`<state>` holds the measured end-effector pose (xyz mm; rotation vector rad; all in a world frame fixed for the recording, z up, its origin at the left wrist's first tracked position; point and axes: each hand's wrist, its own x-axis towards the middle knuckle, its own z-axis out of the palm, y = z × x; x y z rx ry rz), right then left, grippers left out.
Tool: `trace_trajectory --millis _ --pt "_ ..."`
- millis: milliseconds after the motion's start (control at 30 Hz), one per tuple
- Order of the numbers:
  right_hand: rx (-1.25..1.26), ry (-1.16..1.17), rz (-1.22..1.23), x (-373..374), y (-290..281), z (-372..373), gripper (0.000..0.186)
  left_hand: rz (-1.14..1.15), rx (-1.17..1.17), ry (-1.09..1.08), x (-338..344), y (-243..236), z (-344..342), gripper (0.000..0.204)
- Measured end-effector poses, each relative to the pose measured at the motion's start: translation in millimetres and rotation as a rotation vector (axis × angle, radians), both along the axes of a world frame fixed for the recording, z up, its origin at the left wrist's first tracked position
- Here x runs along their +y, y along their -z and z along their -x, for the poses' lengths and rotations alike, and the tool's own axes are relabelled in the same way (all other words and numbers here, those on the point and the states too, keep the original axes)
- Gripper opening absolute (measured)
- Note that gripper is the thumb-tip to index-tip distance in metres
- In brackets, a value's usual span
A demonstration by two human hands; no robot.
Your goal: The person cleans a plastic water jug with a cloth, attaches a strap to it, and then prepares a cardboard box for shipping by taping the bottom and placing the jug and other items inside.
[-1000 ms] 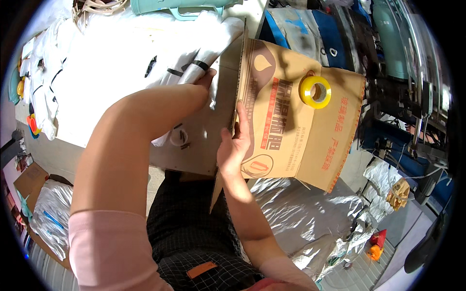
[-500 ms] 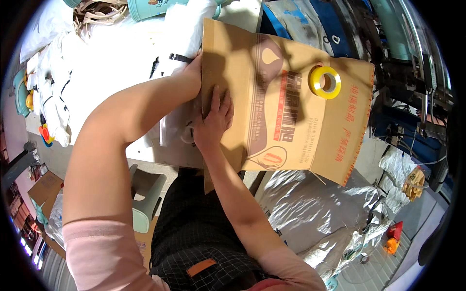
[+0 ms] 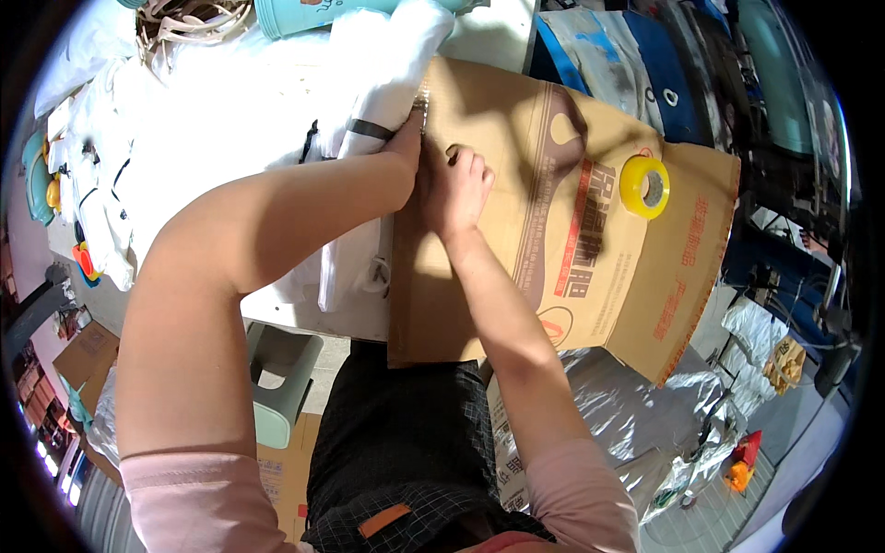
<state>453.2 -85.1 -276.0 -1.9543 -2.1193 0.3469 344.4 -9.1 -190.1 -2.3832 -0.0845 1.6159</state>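
Note:
A flattened brown cardboard box [image 3: 479, 120] with printed panels lies across the right part of the white table. My left hand [image 3: 406, 150] is at its left edge, beside a white plastic-wrapped bundle with a black strap [image 3: 369, 129]; its fingers are hidden. On the cardboard rests my right hand [image 3: 458, 195], fingers curled inward close to a small dark spot. What they hold, if anything, cannot be made out. A roll of yellow-rimmed tape [image 3: 644, 187] lies on the box farther right.
White wrapped goods [image 3: 221, 120] cover the table's left side. A teal bucket [image 3: 304, 14] stands at the far edge. Below the table are a grey-green stool [image 3: 277, 405] and, to the right, a silvery plastic sheet [image 3: 590, 405]. Dark machinery [image 3: 774, 184] stands at the right.
The cardboard now lies lower and flatter, farther right, with the tape roll carried along on it. Both hands have shifted right; the right hand's fingers went from outstretched to curled.

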Motion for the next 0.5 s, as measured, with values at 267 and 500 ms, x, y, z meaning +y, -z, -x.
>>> trace_trajectory --millis 267,500 --pt "0.018 -0.163 -0.225 89.9 16.4 8.6 0.059 -0.112 -0.049 0.019 5.3 29.8 15.0 0.048" --pt "-0.039 -0.132 -0.194 88.8 28.4 6.9 0.060 0.146 0.013 -0.236 31.9 -44.0 15.3 0.042"
